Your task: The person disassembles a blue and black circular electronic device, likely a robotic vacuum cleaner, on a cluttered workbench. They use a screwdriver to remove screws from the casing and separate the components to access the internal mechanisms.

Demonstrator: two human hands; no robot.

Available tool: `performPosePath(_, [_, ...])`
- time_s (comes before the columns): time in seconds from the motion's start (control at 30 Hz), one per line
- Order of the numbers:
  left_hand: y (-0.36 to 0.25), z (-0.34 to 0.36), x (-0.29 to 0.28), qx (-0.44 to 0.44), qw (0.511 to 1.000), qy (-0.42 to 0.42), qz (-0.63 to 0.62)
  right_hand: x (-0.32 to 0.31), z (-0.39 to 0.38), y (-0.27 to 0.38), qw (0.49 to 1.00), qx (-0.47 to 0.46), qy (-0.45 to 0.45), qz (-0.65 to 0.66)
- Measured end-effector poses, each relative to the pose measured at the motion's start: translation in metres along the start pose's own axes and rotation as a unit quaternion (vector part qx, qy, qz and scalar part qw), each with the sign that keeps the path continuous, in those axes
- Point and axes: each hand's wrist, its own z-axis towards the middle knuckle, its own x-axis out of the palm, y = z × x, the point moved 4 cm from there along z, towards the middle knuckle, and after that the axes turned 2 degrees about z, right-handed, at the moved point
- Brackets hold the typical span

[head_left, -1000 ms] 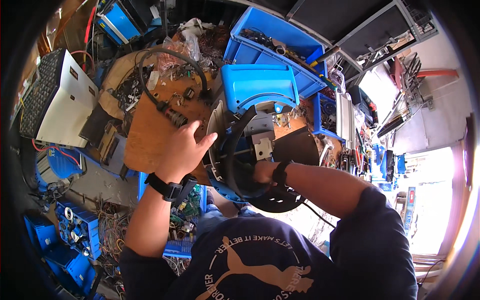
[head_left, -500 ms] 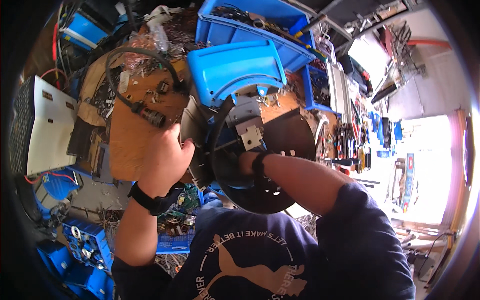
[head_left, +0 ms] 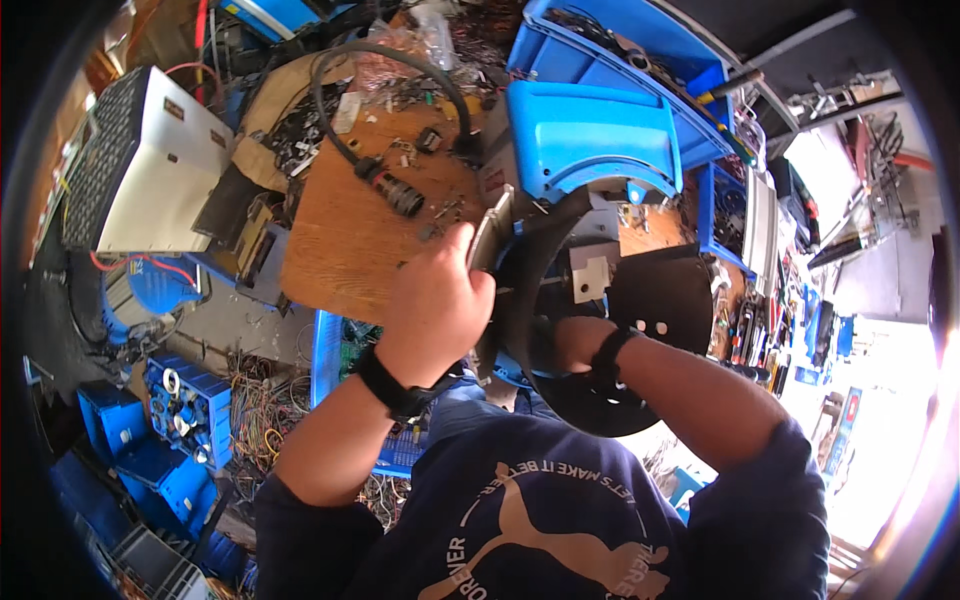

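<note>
A machine with a blue plastic cover [head_left: 595, 135] rests on the wooden bench in front of me. A curved black sheet-metal shell [head_left: 665, 290] opens toward me below the cover. Inside, a light-grey bracket [head_left: 590, 280] with a hole shows. My left hand [head_left: 435, 305] is closed around the edge of a grey side panel [head_left: 490, 235]; its fingertips are mostly hidden. My right hand [head_left: 580, 343] reaches into the shell, where its fingers are out of sight. A thick black cable with a round connector [head_left: 400, 195] lies left of the machine.
Scraps litter the wooden bench top [head_left: 340, 240]. A large blue bin [head_left: 620, 75] stands behind the machine. At the left is a white metal case [head_left: 165, 165]. Hand tools [head_left: 750, 325] lie to the right, and tangled wires [head_left: 265, 410] lie on the floor.
The view has shifted left, so the machine and bench appear farther right. Both hands keep nearly the same places on and in the machine.
</note>
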Motion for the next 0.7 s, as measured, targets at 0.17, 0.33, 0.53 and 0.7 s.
performPosePath(0.17, [-0.003, 0.006, 0.007, -0.034, 0.999, 0.012, 0.012, -0.006, -0.021, -0.006, 0.986, 0.029, -0.024, -0.163])
performPosePath(0.33, [0.003, 0.017, 0.007, 0.013, 1.000, 0.003, -0.007, -0.038, -0.075, 0.003, 0.976, 0.046, -0.051, -0.206])
performPosePath(0.53, [0.006, 0.017, 0.004, -0.024, 0.999, 0.036, 0.023, -0.045, -0.140, -0.008, 0.968, 0.043, -0.186, -0.163])
performPosePath(0.7, [0.021, 0.008, 0.002, -0.015, 0.999, 0.017, -0.045, -0.051, -0.205, -0.028, 0.954, 0.016, -0.289, -0.074])
